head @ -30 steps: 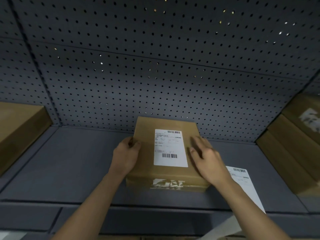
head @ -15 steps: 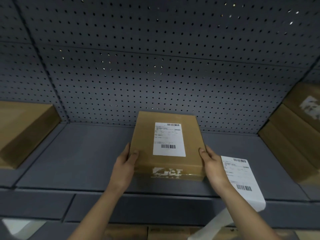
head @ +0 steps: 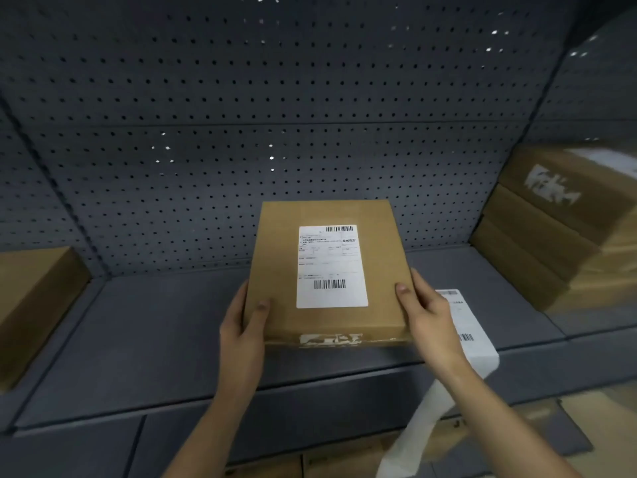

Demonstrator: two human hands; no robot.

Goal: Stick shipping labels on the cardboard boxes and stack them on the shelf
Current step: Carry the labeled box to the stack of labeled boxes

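A flat brown cardboard box lies on the grey shelf, its far end against the perforated back panel. A white shipping label with barcodes is stuck on its top. My left hand grips the box's near left corner, thumb on top. My right hand grips the near right corner the same way. A strip of white labels lies on the shelf behind my right hand and hangs over the shelf's front edge.
A stack of brown boxes fills the shelf's right end. Another brown box sits at the left end. A perforated grey panel backs the shelf. More cardboard shows below the shelf at the lower right.
Both hands slid from the box's top and sides to its near corners. The view shifted left and nearer, so the box sits further right in the frame.
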